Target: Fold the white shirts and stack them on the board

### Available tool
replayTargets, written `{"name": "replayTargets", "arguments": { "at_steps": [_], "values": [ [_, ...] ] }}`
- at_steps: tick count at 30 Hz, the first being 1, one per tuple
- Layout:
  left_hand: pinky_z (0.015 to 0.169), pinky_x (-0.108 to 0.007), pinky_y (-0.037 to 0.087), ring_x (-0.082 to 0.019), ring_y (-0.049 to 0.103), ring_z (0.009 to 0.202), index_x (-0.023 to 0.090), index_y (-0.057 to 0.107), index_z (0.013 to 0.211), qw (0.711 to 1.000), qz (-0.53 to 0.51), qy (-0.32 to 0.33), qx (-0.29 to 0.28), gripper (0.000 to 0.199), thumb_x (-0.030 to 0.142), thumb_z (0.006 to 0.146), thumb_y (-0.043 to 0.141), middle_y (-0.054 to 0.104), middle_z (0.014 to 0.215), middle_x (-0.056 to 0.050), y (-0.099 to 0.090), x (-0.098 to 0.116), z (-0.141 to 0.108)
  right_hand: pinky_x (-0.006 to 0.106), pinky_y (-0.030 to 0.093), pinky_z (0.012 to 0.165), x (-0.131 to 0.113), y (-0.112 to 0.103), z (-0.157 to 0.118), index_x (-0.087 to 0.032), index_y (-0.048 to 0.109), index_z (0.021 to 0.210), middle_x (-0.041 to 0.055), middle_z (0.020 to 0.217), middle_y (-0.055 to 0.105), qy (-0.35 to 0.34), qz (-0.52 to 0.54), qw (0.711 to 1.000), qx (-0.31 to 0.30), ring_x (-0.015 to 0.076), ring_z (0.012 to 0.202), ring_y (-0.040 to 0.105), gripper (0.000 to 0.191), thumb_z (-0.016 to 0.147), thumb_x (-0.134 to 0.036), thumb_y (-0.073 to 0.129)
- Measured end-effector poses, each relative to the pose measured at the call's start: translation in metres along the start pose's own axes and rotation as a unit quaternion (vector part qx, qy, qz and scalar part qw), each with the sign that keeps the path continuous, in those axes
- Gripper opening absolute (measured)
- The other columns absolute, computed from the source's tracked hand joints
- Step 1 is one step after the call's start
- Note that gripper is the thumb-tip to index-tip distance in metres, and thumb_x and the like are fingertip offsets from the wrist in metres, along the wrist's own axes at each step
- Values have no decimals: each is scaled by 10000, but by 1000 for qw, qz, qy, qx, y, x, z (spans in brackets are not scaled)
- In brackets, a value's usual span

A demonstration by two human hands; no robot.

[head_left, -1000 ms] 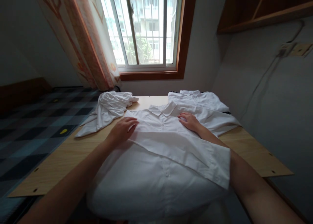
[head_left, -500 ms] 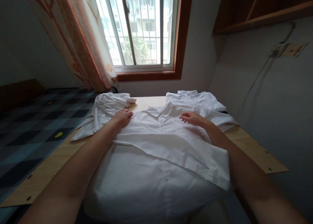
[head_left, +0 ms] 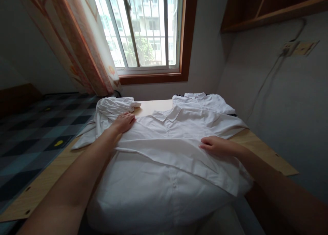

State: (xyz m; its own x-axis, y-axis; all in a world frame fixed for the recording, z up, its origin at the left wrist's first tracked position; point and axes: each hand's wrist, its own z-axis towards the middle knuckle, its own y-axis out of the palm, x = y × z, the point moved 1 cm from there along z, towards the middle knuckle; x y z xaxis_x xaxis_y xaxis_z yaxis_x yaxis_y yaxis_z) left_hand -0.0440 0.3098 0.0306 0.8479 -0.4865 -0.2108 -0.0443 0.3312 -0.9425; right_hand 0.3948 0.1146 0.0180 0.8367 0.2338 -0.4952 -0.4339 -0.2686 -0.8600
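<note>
A white button-up shirt point(head_left: 153, 180) lies front side up, its collar pointing toward the window. One long sleeve point(head_left: 164, 151) is folded across the body; the other sleeve stretches out to the right. My left hand point(head_left: 124, 122) rests on the shoulder at the left, fingers lying over the cloth. Lower on the right side, my right hand point(head_left: 220, 146) is closed on the shirt near the folded sleeve, with thumb and forefinger showing and the other fingers hidden. The shirt's lower part hangs toward me past the board.
A wooden board point(head_left: 266, 153) lies under the shirt. A crumpled white garment point(head_left: 110, 108) is at the back left, a folded white shirt point(head_left: 212, 103) at the back right. A checked bed surface point(head_left: 38, 132) is at the left; a wall socket point(head_left: 298, 47) is at the right.
My right hand has moved down and slightly right, from the upper chest of the shirt to the folded sleeve. My left hand stays at the shoulder. The view has shifted slightly.
</note>
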Motion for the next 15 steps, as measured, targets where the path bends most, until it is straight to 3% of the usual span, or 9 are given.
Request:
{"name": "replayTargets", "arguments": {
  "at_steps": [5, 10, 13, 15],
  "values": [
    [981, -407, 436, -279, 627, 1017, 187, 599, 888, 996, -4, -66, 53, 360, 366, 957, 295, 712, 994, -133, -8, -4, -4, 271, 322, 568, 4, -2, -11, -216, 500, 639, 11, 675, 601, 10, 33, 999, 38, 163, 636, 491, 414, 901, -536, 495],
    [1015, -446, 422, -299, 617, 1044, 166, 625, 879, 993, -55, -98, 28, 289, 353, 912, 407, 706, 993, -145, -10, -5, 3, 272, 400, 631, -3, -4, -25, -208, 568, 667, 7, 721, 618, 28, 129, 990, 48, 176, 701, 544, 456, 889, -604, 521],
    [1069, -468, 396, -310, 569, 1171, 129, 649, 1056, 990, -107, -83, 32, 340, 377, 899, 476, 671, 1182, -174, -21, 19, 2, 293, 494, 757, -9, -6, -26, -212, 682, 834, 41, 942, 712, 66, 285, 955, 49, 220, 884, 631, 402, 841, -607, 609],
    [1114, -435, 373, -286, 523, 1267, 136, 597, 1244, 986, -160, -11, 42, 464, 451, 923, 485, 611, 1325, -168, -34, 52, -9, 318, 532, 799, -15, -6, -22, -214, 700, 932, 68, 1047, 728, 107, 401, 908, 58, 243, 959, 656, 378, 810, -570, 660]
  ]
}}
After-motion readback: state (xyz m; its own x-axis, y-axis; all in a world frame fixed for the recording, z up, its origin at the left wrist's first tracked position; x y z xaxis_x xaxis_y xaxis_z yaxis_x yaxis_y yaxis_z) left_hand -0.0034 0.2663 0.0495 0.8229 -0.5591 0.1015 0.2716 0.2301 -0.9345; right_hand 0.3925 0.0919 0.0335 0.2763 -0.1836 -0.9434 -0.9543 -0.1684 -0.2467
